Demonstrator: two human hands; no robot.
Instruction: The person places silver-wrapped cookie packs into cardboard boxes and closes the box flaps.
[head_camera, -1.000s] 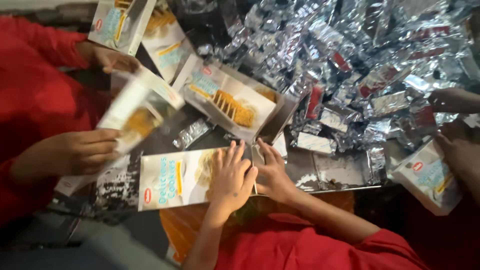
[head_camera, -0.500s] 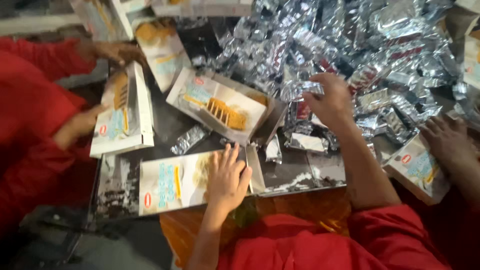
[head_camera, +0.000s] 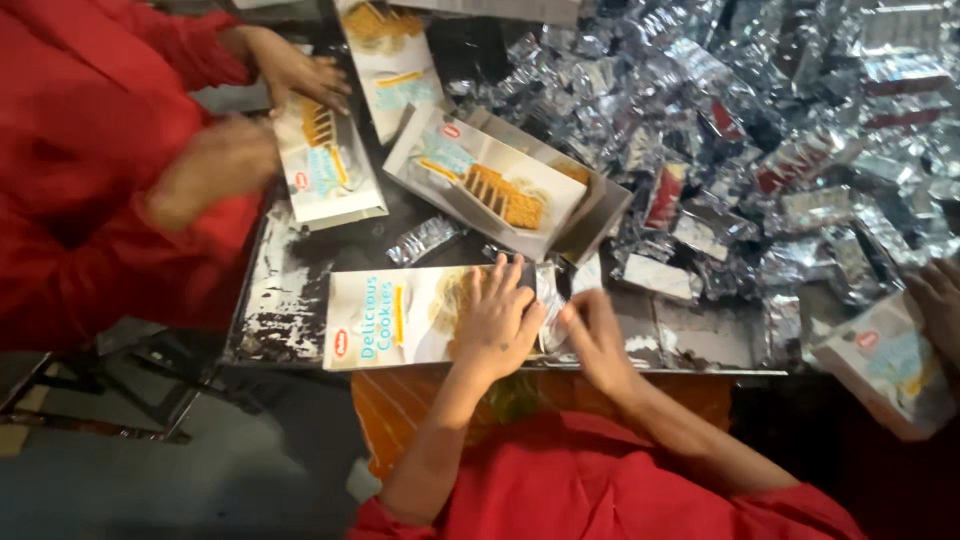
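A pale cookie box (head_camera: 390, 318) lies flat at the table's near edge, its open end to the right. My left hand (head_camera: 495, 322) presses flat on its right half, fingers spread. My right hand (head_camera: 597, 338) is beside it at the box's mouth, fingertips pinching a silver foil packet (head_camera: 548, 296) that sits at the opening. How far the packet is inside the box is hidden by my fingers.
A big heap of silver packets (head_camera: 780, 130) covers the far right of the worn metal table (head_camera: 290, 290). An open box (head_camera: 490, 185) lies in the middle. A co-worker's hands (head_camera: 215, 165) in red sleeves handle another box (head_camera: 325, 165) at left. Another person's hand (head_camera: 940, 305) holds a box (head_camera: 885, 365) at right.
My right hand has come back from the packet heap to the mouth of the box. My left hand stays on the box. The co-worker at left has shifted their box.
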